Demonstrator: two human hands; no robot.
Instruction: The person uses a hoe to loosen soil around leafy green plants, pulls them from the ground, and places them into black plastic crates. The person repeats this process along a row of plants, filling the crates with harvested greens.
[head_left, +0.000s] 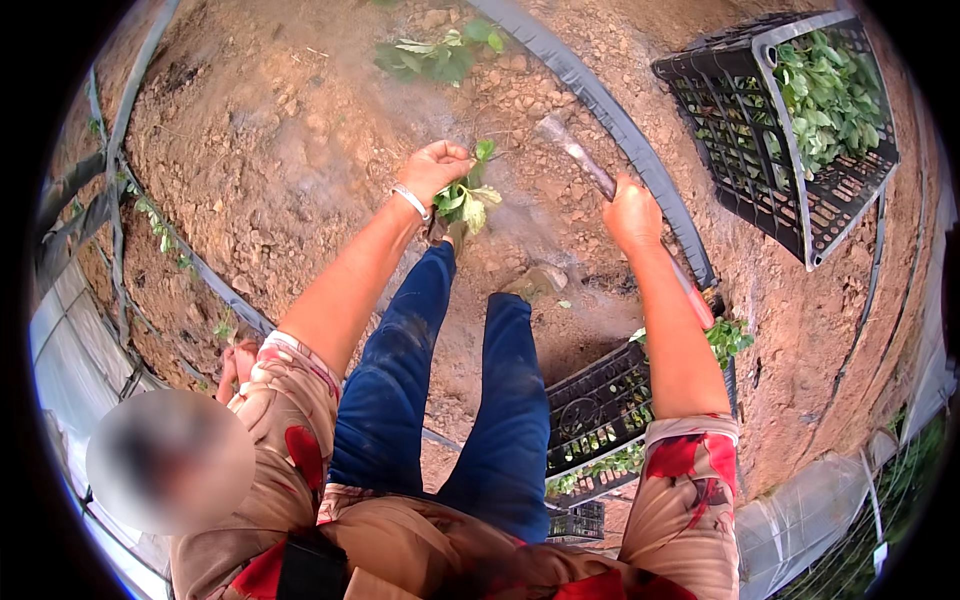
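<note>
My left hand (435, 178), with a white bracelet at the wrist, is closed on a leafy green seedling (469, 204). Its leaves hang below the fingers and one pokes out above them. In my right hand (632, 214) is a long-handled digging tool (589, 165), gripped around the shaft. The pale, flattened end of the tool points up and left over the soil, and a red handle section (694, 296) passes beside my forearm. Between both hands lies loose brown soil (536, 195). The roots of the seedling cannot be made out.
Black drip tape (600, 101) curves across the soil to the right. Two black plastic crates, one tipped at upper right (742, 142) and another beside my leg (592, 409), hold leafy plants. More seedlings (435, 60) lie ahead. A person (238, 364) is at lower left.
</note>
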